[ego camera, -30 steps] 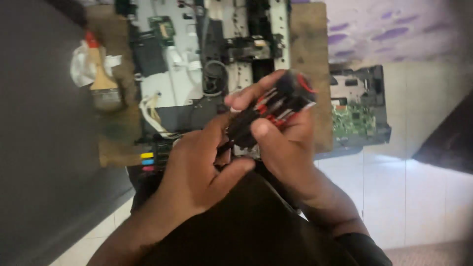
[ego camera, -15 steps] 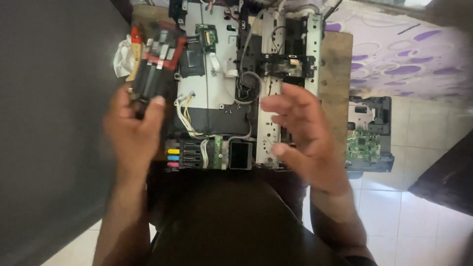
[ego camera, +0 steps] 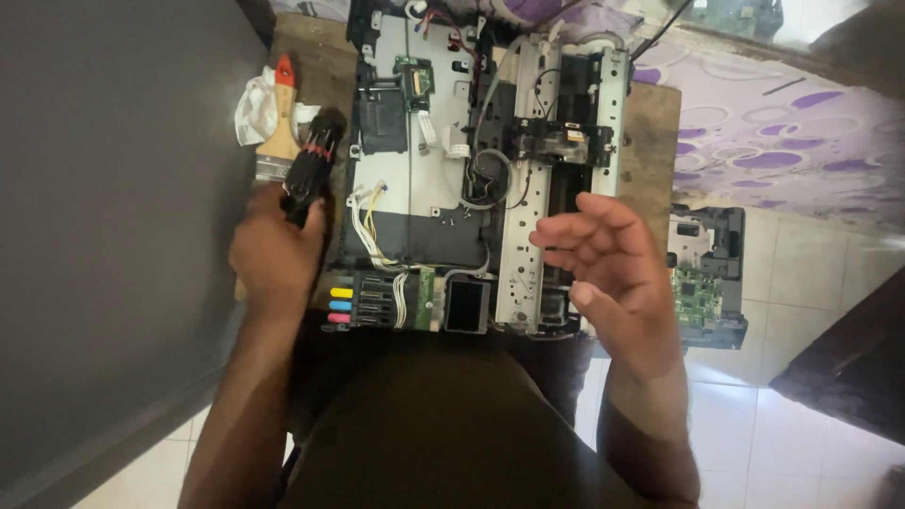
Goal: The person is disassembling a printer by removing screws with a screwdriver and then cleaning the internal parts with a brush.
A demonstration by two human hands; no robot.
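Observation:
A stripped-down printer chassis with bare metal frame, circuit boards and wires lies on a small wooden table. My left hand grips a black screwdriver handle with red bands at the chassis's left edge, over the table. My right hand hovers with fingers spread above the chassis's right front corner and holds nothing. A row of coloured ink tank caps sits at the front left of the chassis.
A paintbrush with a wooden handle and red tip lies on a crumpled white cloth at the table's left back. A dark grey wall stands left. Another circuit-board unit lies on the tiled floor at right.
Both hands held the screwdriver together a second ago. The left hand has carried it to the left edge of the chassis and lowered it, while the right hand let go and opened.

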